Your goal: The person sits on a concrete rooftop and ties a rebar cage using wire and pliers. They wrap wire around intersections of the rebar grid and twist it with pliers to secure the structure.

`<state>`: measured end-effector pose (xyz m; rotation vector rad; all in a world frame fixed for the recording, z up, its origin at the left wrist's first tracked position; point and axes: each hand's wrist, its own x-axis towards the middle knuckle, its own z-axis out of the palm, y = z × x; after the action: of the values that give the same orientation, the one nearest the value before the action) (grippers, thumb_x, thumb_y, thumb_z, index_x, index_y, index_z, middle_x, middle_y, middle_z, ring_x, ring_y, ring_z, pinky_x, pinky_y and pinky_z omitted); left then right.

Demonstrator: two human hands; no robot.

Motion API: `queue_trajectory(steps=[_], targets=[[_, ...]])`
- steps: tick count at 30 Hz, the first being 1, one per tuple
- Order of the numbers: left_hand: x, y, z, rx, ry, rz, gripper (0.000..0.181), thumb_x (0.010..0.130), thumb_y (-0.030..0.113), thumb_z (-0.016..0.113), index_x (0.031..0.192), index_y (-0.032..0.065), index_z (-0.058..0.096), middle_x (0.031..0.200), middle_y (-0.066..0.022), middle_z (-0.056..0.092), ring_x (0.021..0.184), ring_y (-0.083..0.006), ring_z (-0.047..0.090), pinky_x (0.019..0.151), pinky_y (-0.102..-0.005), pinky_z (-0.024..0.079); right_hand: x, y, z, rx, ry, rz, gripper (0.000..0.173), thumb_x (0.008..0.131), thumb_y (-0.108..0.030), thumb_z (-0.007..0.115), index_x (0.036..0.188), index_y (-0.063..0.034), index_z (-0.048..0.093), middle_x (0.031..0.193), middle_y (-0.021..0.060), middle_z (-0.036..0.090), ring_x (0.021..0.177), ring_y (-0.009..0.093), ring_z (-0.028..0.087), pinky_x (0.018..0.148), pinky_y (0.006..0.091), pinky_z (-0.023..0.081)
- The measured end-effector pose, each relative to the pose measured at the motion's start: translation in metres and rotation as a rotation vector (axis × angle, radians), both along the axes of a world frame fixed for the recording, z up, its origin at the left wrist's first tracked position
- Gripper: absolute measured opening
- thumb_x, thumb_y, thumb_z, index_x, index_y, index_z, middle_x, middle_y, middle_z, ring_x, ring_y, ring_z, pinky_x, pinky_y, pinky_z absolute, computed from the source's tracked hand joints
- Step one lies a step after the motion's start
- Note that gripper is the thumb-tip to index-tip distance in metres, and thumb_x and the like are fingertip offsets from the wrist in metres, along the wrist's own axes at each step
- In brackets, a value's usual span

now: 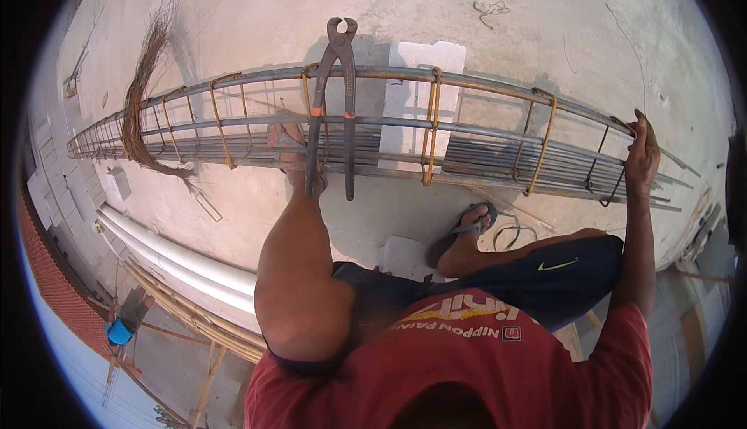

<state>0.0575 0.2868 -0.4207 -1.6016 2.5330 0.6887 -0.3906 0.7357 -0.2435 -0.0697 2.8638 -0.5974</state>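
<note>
My right hand (642,155) is at the right end of a long rebar cage (435,128), its fingers closed around the upper bar beside a dark stirrup (597,149). A thin wire (633,50) runs up the floor from near the fingertips; whether they hold it is unclear. My left hand is out of view. End-cutting pincers (347,90) with dark grips rest across the cage's upper bars, jaws away from me. Further left, a bundle of rusty tie wire (137,96) is draped over the cage. Yellowish-brown stirrups (545,143) ring the long bars.
More loose bars (484,158) lie beneath the cage. A white block (414,158) sits under its middle. My left foot (286,137) is beneath the bars. White pipes (181,265) and bamboo poles (192,312) lie at left. A person (125,321) is farther off.
</note>
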Motion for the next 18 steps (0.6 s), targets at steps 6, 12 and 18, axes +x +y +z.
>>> queue_trajectory(steps=[6,12,18], targets=[[0.111,0.018,0.065,0.433,-0.228,0.238,0.042,0.093,0.02,0.05,0.129,-0.0031,0.047,0.121,-0.0199,0.055,0.107,-0.0287,0.055,0.081,-0.0433,0.046,0.003,0.002,0.009,-0.038,-0.006,0.112,0.049,0.103,-0.04,0.037,0.123,-0.0025,0.061,0.099,0.019,0.065,0.103,0.032,0.058,0.092,0.0391,0.043],[0.148,-0.054,0.162,0.631,-0.323,0.384,0.04,0.094,0.019,0.047,0.128,-0.0014,0.049,0.119,-0.0176,0.057,0.103,-0.025,0.058,0.077,-0.0399,0.048,0.0,0.028,0.012,-0.22,0.184,0.206,0.039,0.102,-0.032,0.046,0.119,-0.0018,0.063,0.097,0.0173,0.067,0.094,0.026,0.064,0.088,0.0336,0.048],[-0.073,-0.08,0.306,0.148,0.447,-0.052,0.035,0.096,0.018,0.051,0.125,-0.0006,0.054,0.095,-0.0108,0.063,0.072,-0.0096,0.053,0.068,-0.0211,0.045,0.035,0.025,0.127,-0.23,0.153,0.163,0.036,0.1,-0.03,0.051,0.112,-0.0005,0.066,0.093,0.0208,0.069,0.084,0.032,0.066,0.077,0.0362,0.05]])
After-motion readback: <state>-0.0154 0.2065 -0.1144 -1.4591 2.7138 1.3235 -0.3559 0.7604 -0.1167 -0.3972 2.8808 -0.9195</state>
